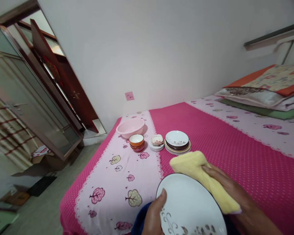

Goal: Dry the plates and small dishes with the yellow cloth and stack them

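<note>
A white plate point(189, 200) with a dark rim and a brown floral pattern is tilted up at the bottom of the head view. My left hand point(154, 213) grips its left edge, thumb on the face and the other fingers hidden behind. At the plate's upper right edge, my right hand point(229, 187) is closed on a folded yellow cloth point(197, 168), which touches the rim. Just beyond the cloth stands a stack of plates point(177, 139), its top one white with a similar pattern.
On the pink bedspread point(134, 173) stand a pink basin point(128, 126), stacked orange and red bowls point(136, 142), and small white dishes point(156, 142). Folded bedding point(267, 93) lies at the right, against the wall. The bed's left edge borders the floor, with a door point(39, 98) beyond.
</note>
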Demonstrator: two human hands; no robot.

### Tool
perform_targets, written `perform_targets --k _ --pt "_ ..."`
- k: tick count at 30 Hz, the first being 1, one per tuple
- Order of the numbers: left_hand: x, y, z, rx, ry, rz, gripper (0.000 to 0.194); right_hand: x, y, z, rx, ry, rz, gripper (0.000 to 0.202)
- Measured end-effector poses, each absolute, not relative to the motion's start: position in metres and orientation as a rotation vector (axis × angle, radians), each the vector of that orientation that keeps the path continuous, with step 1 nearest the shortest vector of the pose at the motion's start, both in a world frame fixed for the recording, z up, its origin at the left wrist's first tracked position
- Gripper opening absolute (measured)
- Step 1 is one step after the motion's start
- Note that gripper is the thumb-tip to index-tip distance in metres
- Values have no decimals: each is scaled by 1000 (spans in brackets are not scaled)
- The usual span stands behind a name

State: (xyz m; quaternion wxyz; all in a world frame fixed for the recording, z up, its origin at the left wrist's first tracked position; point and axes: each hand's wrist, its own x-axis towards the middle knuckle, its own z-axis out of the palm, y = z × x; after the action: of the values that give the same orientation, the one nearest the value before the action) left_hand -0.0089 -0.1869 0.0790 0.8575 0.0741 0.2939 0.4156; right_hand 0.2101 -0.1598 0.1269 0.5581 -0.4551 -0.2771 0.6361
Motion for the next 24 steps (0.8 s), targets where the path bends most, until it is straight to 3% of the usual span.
perform_targets --k 5,12,24 --pt "-13 -177 102 341 678 984 53 191 -146 143 -921 -816 1757 71" --pt "-18 -167 113 331 745 1084 58 182 -134 143 -944 -908 1663 54" --pt "-1 -173 108 191 898 1479 56 132 -169 91 -1080 -531 1532 81"
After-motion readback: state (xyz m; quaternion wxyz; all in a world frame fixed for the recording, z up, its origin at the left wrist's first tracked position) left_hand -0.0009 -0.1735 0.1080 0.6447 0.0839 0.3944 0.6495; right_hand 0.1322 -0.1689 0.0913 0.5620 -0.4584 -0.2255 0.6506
